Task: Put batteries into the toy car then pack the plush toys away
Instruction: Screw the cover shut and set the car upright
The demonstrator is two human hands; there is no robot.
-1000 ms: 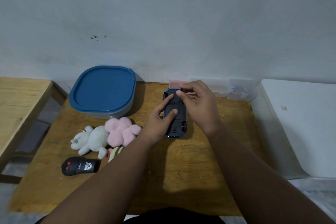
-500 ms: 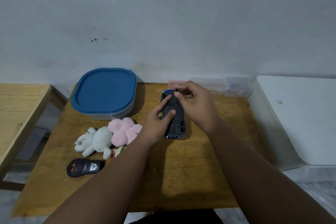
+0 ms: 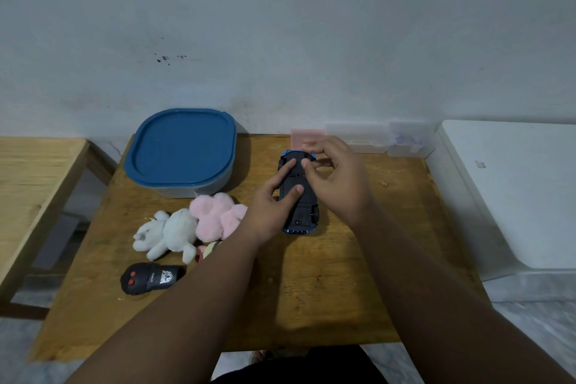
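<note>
Pinned upturned toy car (image 3: 301,212), lengthwise away, under straight-fingered left hand (image 3: 270,206); probed far end with curled right hand (image 3: 340,184), pinch unclear.

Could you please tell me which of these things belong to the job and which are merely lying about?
Job: upturned toy car; white plush bunny; pink plush toy; half-hidden striped plush; blue-lidded container, probably for the plush toys.
Lying about: black remote control; clear plastic boxes, contents unclear; pink case.
</note>
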